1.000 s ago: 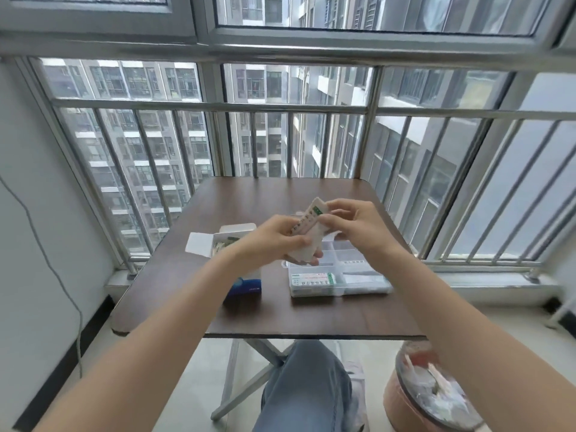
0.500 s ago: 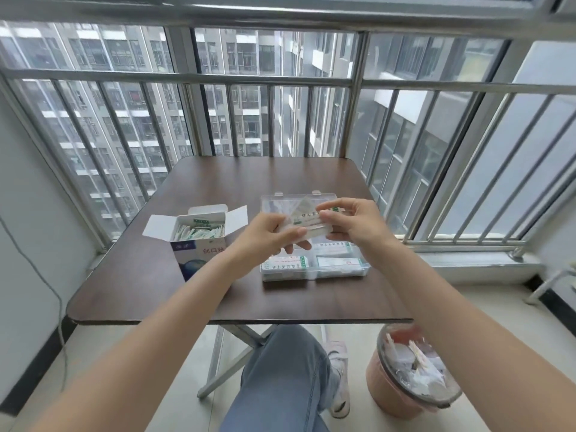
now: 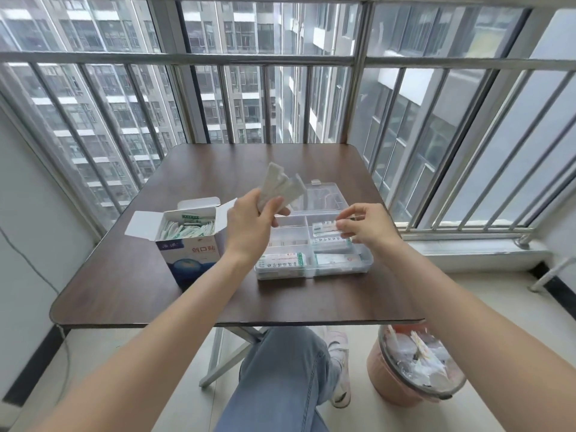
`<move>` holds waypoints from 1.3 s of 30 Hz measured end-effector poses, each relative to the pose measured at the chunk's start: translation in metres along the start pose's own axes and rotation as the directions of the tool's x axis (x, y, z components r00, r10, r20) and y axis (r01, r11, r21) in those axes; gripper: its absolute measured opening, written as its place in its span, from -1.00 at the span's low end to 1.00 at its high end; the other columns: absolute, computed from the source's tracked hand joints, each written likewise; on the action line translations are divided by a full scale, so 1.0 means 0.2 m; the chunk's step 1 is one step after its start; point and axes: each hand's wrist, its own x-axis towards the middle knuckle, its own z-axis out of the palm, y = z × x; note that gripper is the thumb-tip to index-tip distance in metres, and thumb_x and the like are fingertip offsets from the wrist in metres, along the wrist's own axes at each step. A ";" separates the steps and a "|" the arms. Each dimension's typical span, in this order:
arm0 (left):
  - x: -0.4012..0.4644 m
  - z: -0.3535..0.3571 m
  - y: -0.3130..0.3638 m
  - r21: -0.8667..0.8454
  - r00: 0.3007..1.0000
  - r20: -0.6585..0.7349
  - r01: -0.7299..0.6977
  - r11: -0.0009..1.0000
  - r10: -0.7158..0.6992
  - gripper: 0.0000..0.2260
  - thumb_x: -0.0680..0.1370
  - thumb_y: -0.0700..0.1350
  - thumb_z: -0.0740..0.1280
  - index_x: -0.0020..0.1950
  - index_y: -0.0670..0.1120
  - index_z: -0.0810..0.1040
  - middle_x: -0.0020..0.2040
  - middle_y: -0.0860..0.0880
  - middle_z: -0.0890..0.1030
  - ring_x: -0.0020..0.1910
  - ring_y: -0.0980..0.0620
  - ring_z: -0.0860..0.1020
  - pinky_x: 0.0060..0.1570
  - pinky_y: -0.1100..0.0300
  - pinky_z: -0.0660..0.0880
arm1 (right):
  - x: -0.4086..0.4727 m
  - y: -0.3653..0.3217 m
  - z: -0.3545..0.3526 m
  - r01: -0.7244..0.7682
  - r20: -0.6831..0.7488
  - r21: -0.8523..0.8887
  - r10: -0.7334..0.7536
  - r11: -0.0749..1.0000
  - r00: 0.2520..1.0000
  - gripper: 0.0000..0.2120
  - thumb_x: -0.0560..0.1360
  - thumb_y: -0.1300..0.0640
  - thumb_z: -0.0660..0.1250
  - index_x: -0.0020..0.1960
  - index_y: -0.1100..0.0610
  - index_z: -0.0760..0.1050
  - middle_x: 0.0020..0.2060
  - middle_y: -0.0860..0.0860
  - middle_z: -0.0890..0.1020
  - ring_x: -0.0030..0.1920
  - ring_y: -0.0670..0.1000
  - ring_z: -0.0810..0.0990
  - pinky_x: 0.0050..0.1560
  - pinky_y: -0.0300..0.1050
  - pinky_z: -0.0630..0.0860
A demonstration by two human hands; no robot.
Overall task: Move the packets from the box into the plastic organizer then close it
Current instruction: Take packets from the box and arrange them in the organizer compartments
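The left hand (image 3: 249, 226) held a fan of packets (image 3: 282, 185) in its grip; the right hand (image 3: 363, 224) pinched one packet (image 3: 324, 227) over the open organizer (image 3: 311, 269).

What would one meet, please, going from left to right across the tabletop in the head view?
Open box with packets inside → left hand holding a fan of packets → plastic organizer, lid open → right hand pinching one packet over it.

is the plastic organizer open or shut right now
Open. The plastic organizer has its clear lid tipped back, compartments exposed, and the right hand is lowering a packet into one.
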 end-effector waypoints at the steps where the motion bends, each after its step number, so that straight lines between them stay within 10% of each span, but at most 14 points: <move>1: 0.00 0.00 0.00 -0.001 1.000 0.016 -0.004 1.000 0.004 -0.93 0.57 -0.11 0.30 -0.02 -0.07 0.56 -0.31 0.14 0.64 -0.48 0.22 0.45 -0.21 0.19 0.47 | 0.01 0.00 0.00 0.032 -0.015 -0.119 -0.034 0.992 0.999 -0.88 0.41 0.29 0.43 -0.25 0.11 0.58 -0.35 0.02 0.59 -0.39 -0.07 0.56 -0.41 -0.35 0.41; 14: -0.01 0.07 -0.03 -0.058 0.988 0.153 0.037 0.998 -0.028 -0.92 0.57 -0.12 0.30 -0.06 0.07 0.54 -0.30 0.11 0.65 -0.50 0.22 0.42 -0.38 0.38 0.35 | 0.00 0.04 0.12 0.249 0.079 -0.700 -0.274 0.669 0.959 -0.84 0.51 0.15 0.30 -0.02 0.06 0.65 0.01 0.05 0.60 0.13 0.10 0.45 0.07 -0.05 0.41; 17: -0.01 0.07 -0.03 -0.155 0.981 0.180 0.096 0.983 -0.067 -0.89 0.57 -0.14 0.31 -0.08 0.07 0.55 -0.29 0.05 0.66 -0.48 0.19 0.43 -0.38 0.34 0.36 | -0.01 0.02 0.10 0.279 0.098 -0.539 -0.270 0.795 0.958 -0.82 0.52 0.11 0.29 -0.06 0.15 0.65 -0.06 0.07 0.65 0.04 0.07 0.53 0.04 -0.09 0.40; 22: -0.03 0.07 -0.01 -0.291 0.953 0.278 0.205 0.934 -0.123 -0.89 0.54 -0.27 0.33 -0.09 -0.06 0.55 -0.36 0.06 0.63 -0.51 0.20 0.45 -0.45 0.38 0.37 | -0.10 -0.12 0.03 0.136 0.174 0.312 -0.197 0.940 0.965 -0.85 0.53 0.07 0.32 -0.14 0.13 0.56 -0.28 0.03 0.64 -0.35 -0.05 0.58 -0.35 -0.27 0.45; 39: -0.05 0.04 0.03 -0.247 0.938 0.331 0.191 0.950 -0.102 -0.87 0.56 -0.28 0.29 0.04 -0.08 0.54 -0.23 -0.07 0.61 -0.43 0.08 0.63 -0.39 0.35 0.52 | -0.17 -0.14 0.01 -0.114 0.177 0.604 0.007 0.789 0.984 -0.89 0.46 0.22 0.39 -0.17 0.14 0.46 -0.38 -0.01 0.64 -0.43 -0.07 0.64 -0.53 -0.37 0.40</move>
